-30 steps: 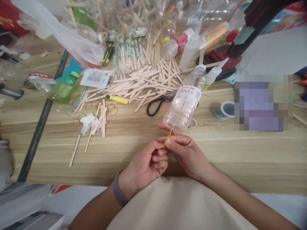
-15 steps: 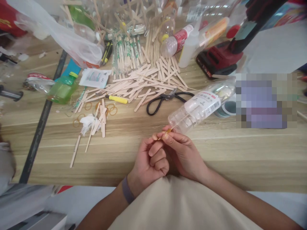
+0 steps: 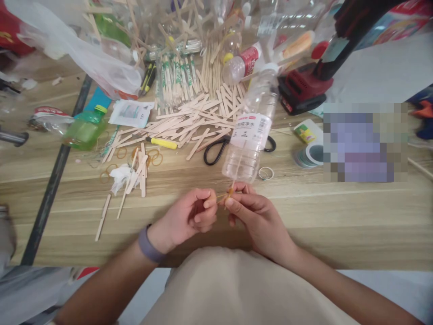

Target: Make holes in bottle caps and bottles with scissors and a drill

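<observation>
A clear plastic bottle (image 3: 244, 164) with a white label lies in front of my hands, its base toward me. From its base end comes a thin wooden stick (image 3: 233, 184); whether it runs inside or behind the bottle I cannot tell. My right hand (image 3: 259, 214) pinches the stick's near end, where a yellowish rubber band (image 3: 230, 192) is wound. Stretched out from the stick, a strand of that band leads to my left hand (image 3: 194, 210), which grips it with curled fingers. Black-handled scissors (image 3: 213, 151) lie partly hidden behind the bottle.
Many flat wooden sticks (image 3: 189, 119) are heaped beyond my hands, with a yellow-handled tool (image 3: 163, 143) in front. At left are loose rubber bands (image 3: 155, 157) and a green bottle (image 3: 86, 131). Rightward stand a tape roll (image 3: 309, 155) and a red-and-black power tool (image 3: 304, 88).
My left hand has moved left, away from the right, stretching the rubber band. The bottle has swung from leaning right to pointing nearly straight away, now covering part of the scissors.
</observation>
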The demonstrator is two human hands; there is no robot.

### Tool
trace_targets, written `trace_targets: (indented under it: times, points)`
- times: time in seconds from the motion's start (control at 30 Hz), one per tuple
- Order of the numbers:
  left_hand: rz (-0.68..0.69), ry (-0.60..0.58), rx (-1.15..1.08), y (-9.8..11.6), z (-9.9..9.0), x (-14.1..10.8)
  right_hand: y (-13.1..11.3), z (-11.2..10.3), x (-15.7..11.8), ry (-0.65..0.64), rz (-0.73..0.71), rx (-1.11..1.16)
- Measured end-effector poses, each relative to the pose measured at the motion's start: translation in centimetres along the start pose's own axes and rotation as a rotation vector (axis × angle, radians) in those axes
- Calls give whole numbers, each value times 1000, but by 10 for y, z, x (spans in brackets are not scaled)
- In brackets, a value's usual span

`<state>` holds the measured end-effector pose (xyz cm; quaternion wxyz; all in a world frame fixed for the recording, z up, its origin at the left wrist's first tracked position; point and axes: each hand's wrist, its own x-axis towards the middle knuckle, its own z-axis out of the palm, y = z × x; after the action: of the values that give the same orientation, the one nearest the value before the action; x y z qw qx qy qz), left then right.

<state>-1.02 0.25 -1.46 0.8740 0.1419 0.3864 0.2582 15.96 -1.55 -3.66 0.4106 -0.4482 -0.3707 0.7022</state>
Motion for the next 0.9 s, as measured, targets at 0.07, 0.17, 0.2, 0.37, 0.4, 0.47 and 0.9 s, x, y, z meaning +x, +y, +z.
trace_targets:
  times: [0.07,0.17,0.2,0.37,0.4,0.47,0.9]
  points:
    - [-65,28,243,13,-2,-1,-2,0,-1,-17,3,-3]
    - [-229,26,630,34,-4,0,-5,1,-3,-49,-22,-74]
    - [-293,-4,725,40,-4,1,-6,1,-3,-67,-32,-103]
    - [-421,-168,1048,57,2,5,-6,0,-4,-118,-41,-205]
    - [-400,-161,1116,58,5,5,-5,0,-4,-121,-36,-218]
    - [-343,-114,1245,59,9,3,-4,-1,-4,-121,-27,-231]
    - [308,221,997,23,0,-5,-6,-3,0,-213,121,-115]
